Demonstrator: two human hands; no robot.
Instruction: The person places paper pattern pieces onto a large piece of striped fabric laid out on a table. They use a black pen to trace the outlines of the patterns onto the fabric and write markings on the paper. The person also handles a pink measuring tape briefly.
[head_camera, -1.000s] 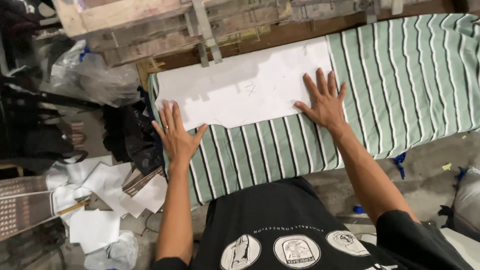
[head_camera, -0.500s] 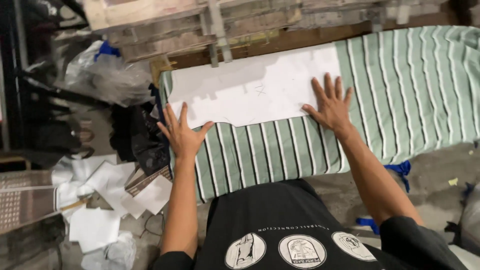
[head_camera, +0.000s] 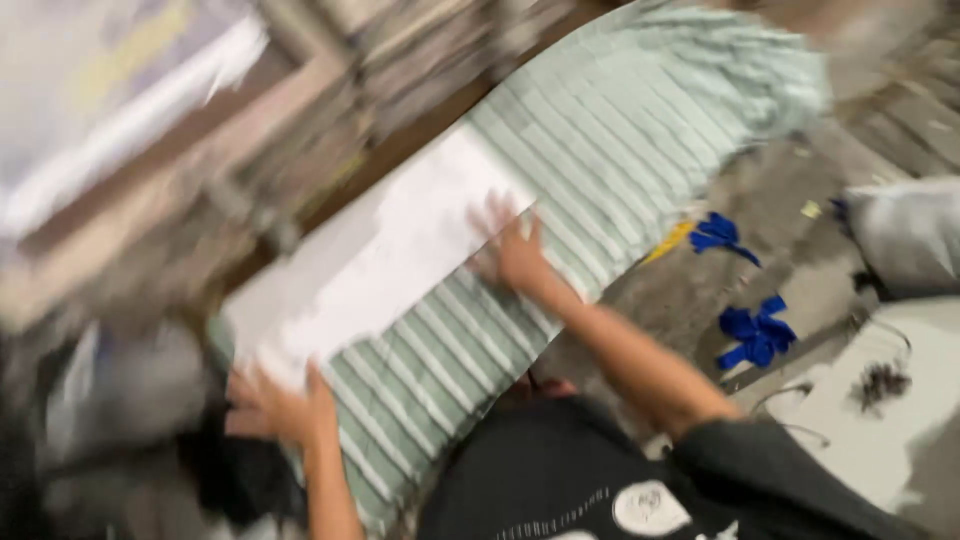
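Striped cloth, pale green with white bands, lies under both hands and runs as a long slant from the lower left of the frame up to the upper right. The right hand, near the centre, rests palm down with its fingers spread flat; their tips lie on the edge of a white sheet, the heel of the hand on the cloth. The left hand, at the lower left, is likewise open, fingers splayed, pressing at the near corner of the sheet where it meets the cloth's end. Neither hand grips anything.

The white sheet lies on top of the cloth, along its far side, from the lower left up toward the centre. Everything is smeared by camera motion, so fine edges cannot be told.

Below the hands, at the bottom centre, shows the person's black shirt with round white prints. To the right of the cloth, on a grey floor, lie blue scraps and a small yellow piece. Blurred wooden frames fill the upper left.
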